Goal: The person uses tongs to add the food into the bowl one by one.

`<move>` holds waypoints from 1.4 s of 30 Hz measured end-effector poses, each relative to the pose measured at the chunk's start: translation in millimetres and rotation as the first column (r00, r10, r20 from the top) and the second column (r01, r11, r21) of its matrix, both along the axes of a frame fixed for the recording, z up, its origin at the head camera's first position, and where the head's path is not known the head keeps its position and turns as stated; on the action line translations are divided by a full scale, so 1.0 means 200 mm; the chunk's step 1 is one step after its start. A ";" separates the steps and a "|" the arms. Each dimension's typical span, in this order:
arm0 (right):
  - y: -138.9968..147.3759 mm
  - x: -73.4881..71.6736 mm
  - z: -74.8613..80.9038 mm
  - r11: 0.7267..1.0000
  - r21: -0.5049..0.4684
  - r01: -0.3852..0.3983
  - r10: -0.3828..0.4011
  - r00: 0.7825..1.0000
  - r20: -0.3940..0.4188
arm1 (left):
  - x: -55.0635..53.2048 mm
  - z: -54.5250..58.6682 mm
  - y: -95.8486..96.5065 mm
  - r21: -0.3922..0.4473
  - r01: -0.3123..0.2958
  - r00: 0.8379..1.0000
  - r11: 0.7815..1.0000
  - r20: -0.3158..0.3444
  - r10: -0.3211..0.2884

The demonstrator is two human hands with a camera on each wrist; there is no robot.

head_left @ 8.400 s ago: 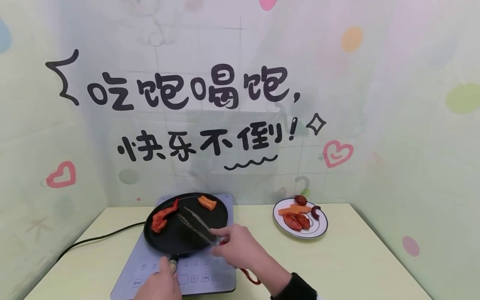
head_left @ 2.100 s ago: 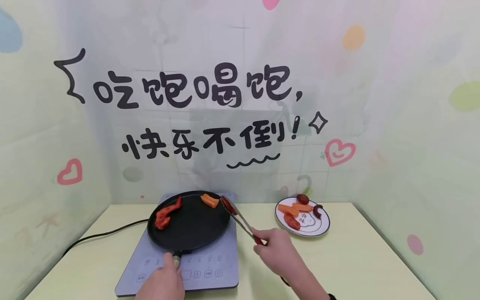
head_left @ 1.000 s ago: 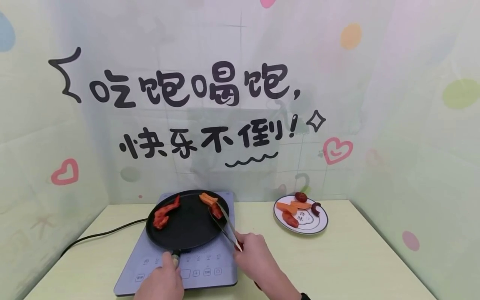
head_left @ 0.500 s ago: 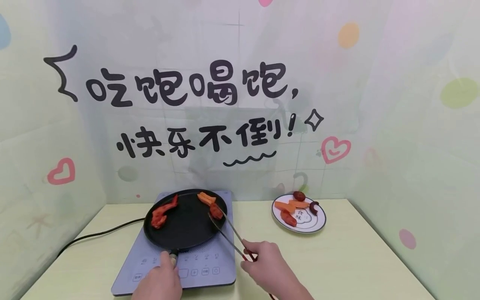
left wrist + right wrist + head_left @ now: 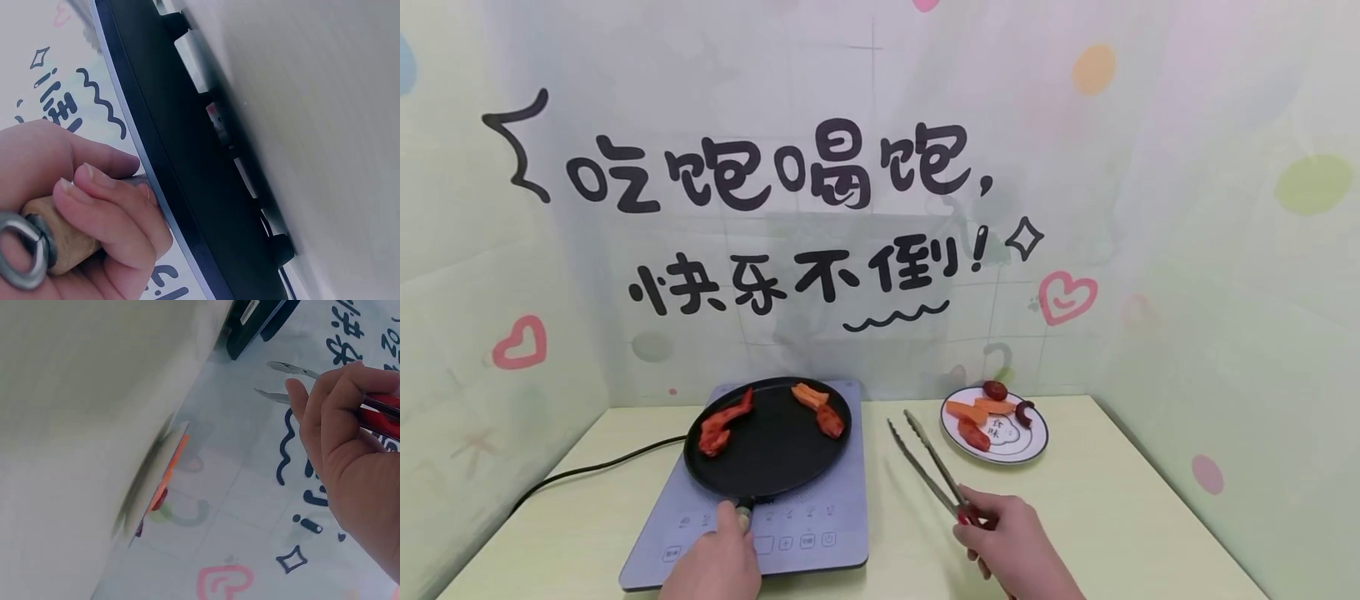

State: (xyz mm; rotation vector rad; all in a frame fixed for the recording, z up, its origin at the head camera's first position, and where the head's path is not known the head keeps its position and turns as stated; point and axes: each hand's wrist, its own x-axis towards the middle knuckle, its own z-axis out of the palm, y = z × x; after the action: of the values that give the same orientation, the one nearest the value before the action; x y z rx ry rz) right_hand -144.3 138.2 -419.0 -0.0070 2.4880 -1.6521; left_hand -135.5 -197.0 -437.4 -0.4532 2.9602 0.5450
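Note:
My left hand holds the round black frying pan by its handle. In the left wrist view, the fingers curl round that wooden handle, which ends in a metal ring. With my right hand I grip metal tongs with red on the handles; their arms stand apart, nothing between the tips, between pan and plate. In the pan lie a red chicken wing at left, orange carrot strips and a scored red-brown piece touching them at the upper right.
The pan sits on a grey induction cooker, its black cord running left. A white plate at the right holds carrot pieces, a red piece and dark red pieces. A printed backdrop stands behind the table.
One red-brown piece has gone from the plate into the pan, carried by the tongs. They have let go of it, and my right hand has moved right. The left hand stays on the handle.

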 end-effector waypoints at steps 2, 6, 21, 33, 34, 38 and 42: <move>0.03 -0.01 -0.02 0.999 0.006 0.047 -0.047 0.999 0.012 | 0.00 0.00 0.00 0.004 -0.003 1.000 1.000 0.001 0.003; 0.10 -0.04 -0.04 0.991 0.013 0.132 -0.132 0.991 0.030 | 0.00 0.00 0.00 0.010 -0.011 1.000 1.000 0.006 0.011; 0.37 -0.09 -0.02 0.955 -0.022 0.296 -0.295 0.955 0.008 | -0.01 -0.03 -0.01 -0.003 0.008 1.000 1.000 -0.021 -0.008; 0.42 -0.10 -0.08 0.952 -0.049 0.303 -0.299 0.952 0.071 | -0.01 -0.01 0.00 -0.010 0.005 1.000 1.000 -0.013 -0.005; 0.42 -0.10 -0.08 0.951 -0.062 0.303 -0.298 0.952 0.075 | -0.01 -0.01 0.00 -0.010 0.004 1.000 1.000 -0.013 -0.004; 0.44 -0.13 -0.09 0.948 -0.136 0.288 -0.277 0.956 0.094 | -0.01 -0.02 0.00 -0.006 0.003 1.000 1.000 -0.023 -0.003; 0.44 -0.16 -0.09 0.940 -0.215 0.265 -0.232 0.958 0.167 | -0.02 -0.03 -0.01 -0.005 0.006 1.000 1.000 -0.030 -0.006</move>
State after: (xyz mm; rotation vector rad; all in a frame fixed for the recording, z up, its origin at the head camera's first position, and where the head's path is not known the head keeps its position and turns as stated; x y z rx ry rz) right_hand -176.2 225.6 -437.7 0.3983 2.2507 -1.9636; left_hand -138.6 -199.0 -444.3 -0.4405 2.9910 0.5495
